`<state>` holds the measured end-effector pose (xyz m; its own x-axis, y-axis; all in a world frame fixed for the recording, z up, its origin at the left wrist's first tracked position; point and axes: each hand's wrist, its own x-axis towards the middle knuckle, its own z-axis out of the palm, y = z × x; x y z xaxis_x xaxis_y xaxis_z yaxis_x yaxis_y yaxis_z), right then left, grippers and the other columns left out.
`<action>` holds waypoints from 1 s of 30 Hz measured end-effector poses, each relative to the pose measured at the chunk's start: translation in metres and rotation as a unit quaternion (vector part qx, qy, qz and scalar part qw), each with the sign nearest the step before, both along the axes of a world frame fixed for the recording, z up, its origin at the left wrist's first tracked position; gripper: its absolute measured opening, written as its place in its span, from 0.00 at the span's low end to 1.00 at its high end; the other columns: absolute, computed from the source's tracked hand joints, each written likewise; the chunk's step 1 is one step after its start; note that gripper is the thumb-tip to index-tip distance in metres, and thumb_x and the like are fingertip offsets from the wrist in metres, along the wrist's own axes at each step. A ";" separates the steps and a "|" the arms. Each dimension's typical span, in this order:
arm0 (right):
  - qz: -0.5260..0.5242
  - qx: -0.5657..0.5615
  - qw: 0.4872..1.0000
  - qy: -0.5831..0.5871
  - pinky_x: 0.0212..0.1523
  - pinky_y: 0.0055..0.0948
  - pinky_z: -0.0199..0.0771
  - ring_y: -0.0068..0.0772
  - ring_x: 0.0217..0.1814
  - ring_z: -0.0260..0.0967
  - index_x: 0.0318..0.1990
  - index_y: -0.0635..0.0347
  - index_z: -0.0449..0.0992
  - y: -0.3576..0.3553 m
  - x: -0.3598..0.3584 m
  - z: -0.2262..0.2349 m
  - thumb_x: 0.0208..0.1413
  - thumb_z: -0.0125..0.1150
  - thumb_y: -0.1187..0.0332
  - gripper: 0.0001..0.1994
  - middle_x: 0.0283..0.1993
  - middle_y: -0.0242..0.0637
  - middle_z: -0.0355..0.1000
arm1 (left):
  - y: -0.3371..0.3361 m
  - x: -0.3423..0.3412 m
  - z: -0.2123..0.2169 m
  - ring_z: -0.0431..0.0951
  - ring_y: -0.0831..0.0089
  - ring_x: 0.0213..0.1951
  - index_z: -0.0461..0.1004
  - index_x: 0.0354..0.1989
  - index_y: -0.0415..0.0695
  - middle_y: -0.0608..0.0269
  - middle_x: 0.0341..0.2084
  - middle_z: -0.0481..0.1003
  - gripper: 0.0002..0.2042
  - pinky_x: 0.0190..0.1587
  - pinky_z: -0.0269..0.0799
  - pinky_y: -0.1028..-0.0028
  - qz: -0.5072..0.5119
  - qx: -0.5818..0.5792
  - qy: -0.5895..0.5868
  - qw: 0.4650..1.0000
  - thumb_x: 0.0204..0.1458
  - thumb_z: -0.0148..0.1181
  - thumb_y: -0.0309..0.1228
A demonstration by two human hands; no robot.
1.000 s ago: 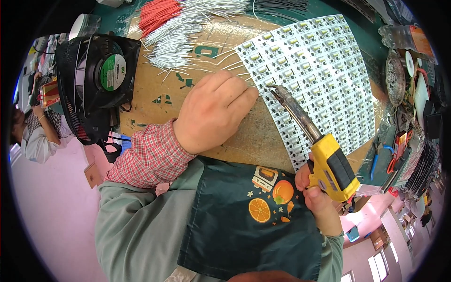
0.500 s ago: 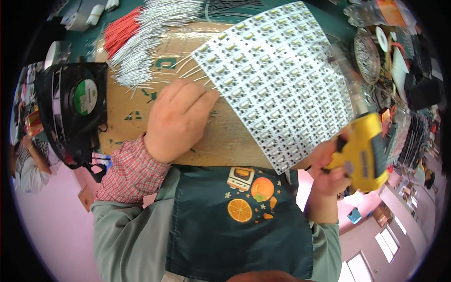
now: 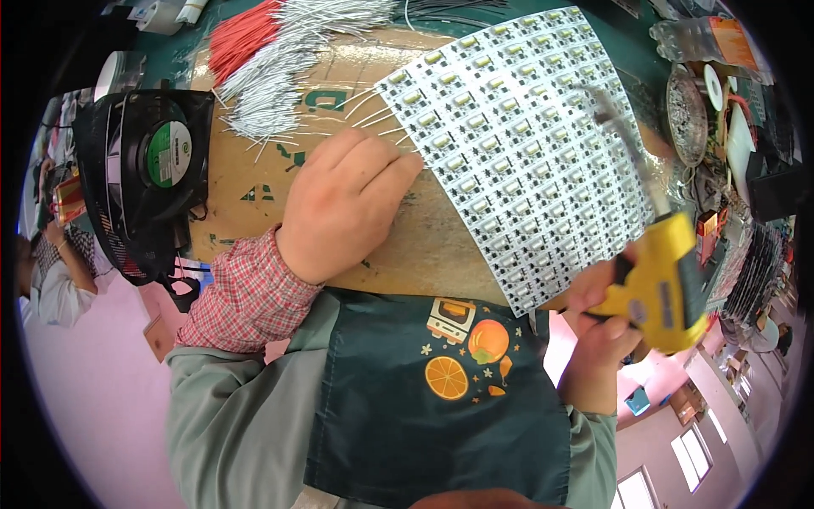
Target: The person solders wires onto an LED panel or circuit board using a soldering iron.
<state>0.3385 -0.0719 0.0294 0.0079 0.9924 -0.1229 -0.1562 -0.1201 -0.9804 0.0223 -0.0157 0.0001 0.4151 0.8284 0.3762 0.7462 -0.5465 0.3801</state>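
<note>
A white circuit board panel (image 3: pixel 534 153) bears rows of small repeated components and lies tilted across the work surface. Several thin white wires (image 3: pixel 365 109) stick out from its upper left edge. Beside that edge is my left hand (image 3: pixel 348 204), its fingers closed in a pinch; what they hold is hidden beneath them. My right hand (image 3: pixel 606 314) grips the handle of a yellow and black soldering gun (image 3: pixel 666 284) near the panel's lower right. The gun's long nozzle, smeared by motion, reaches up over the panel's right part.
A pile of white wires (image 3: pixel 263 102) and red wires (image 3: pixel 242 42) lies at the far left. A black fan (image 3: pixel 157 161) stands at the left edge. On the right are a metal scouring dish (image 3: pixel 685 114) and a plastic bottle (image 3: pixel 704 42). Brown cardboard (image 3: pixel 246 225) covers the table.
The whole view has shifted, so the panel, wires and fan sit farther right. Compared with the panel, the soldering gun has moved slightly left. My left hand keeps its place at the panel's edge.
</note>
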 end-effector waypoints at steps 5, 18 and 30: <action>0.148 -0.206 0.965 0.072 0.32 0.27 0.68 0.26 0.31 0.64 0.64 0.59 0.62 -0.024 -0.016 0.006 0.42 0.81 0.48 0.46 0.30 0.27 0.63 | 0.002 -0.002 0.002 0.75 0.61 0.34 0.79 0.40 0.40 0.60 0.31 0.74 0.14 0.38 0.73 0.66 -0.009 -0.008 -0.024 1.000 0.42 0.65 0.18; 0.192 -0.144 0.970 0.033 0.27 0.27 0.63 0.23 0.27 0.62 0.49 0.62 0.73 -0.029 -0.021 -0.013 0.58 0.68 0.62 0.17 0.28 0.28 0.66 | 0.000 -0.005 0.000 0.75 0.60 0.35 0.78 0.40 0.39 0.59 0.31 0.74 0.14 0.39 0.73 0.66 -0.010 -0.018 -0.016 1.000 0.41 0.62 0.19; 0.199 -0.207 0.956 -0.055 0.26 0.22 0.60 0.22 0.27 0.59 0.48 0.60 0.68 -0.035 -0.012 -0.022 0.46 0.78 0.49 0.32 0.28 0.28 0.61 | 0.000 -0.003 0.001 0.75 0.61 0.34 0.79 0.39 0.39 0.60 0.30 0.74 0.13 0.38 0.73 0.66 -0.004 -0.020 -0.014 1.000 0.41 0.62 0.19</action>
